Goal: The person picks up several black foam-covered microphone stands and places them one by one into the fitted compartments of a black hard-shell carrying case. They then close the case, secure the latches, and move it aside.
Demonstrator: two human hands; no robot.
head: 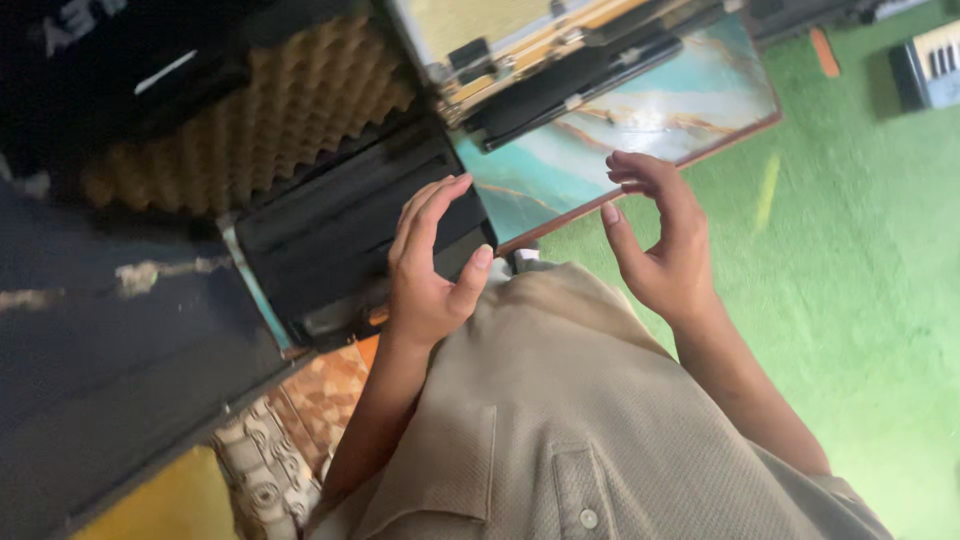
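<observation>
My left hand (430, 265) hovers with fingers apart over the corner of an open black case (330, 235); whether the fingertips touch it I cannot tell. My right hand (660, 235) is raised with curled, spread fingers and holds nothing, above the edge of a table with a teal marbled top (650, 95). The case lid is lined with tan egg-crate foam (310, 95). My beige shirt (560, 420) fills the lower middle of the view.
A second case with metal latches (520, 50) lies on the table behind the black one. Green carpet (860, 260) covers the floor at right, with a small keyboard (930, 65) at the far edge. A patterned cloth (270, 460) lies lower left.
</observation>
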